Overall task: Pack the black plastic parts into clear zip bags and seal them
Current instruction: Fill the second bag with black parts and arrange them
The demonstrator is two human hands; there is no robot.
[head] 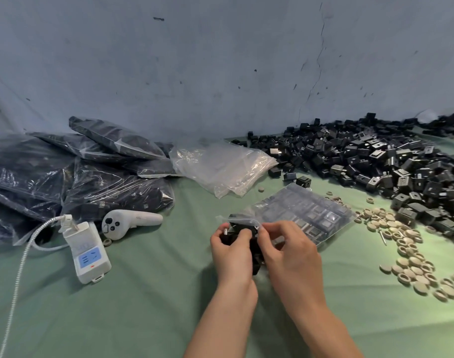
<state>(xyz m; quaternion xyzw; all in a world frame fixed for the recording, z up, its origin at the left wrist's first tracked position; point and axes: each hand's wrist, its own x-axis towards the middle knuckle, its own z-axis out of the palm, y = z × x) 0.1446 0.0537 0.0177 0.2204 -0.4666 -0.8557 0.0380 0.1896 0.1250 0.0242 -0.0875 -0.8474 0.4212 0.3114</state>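
A clear zip bag [306, 213] lies on the green cloth, partly filled with rows of black plastic parts. Its open mouth faces me. My left hand [231, 250] grips a few black parts [255, 255] at the bag's mouth. My right hand [285, 248] pinches the bag's upper lip beside them. A large heap of loose black parts [375, 161] covers the right rear of the surface. A stack of empty clear zip bags [220, 166] lies behind the hands.
Filled, sealed bags [86, 171] pile up at the left. A white controller [127, 222] and a white power adapter [87, 251] with a cable lie left of my hands. Beige round caps [406, 251] are scattered at the right. A wall rises behind.
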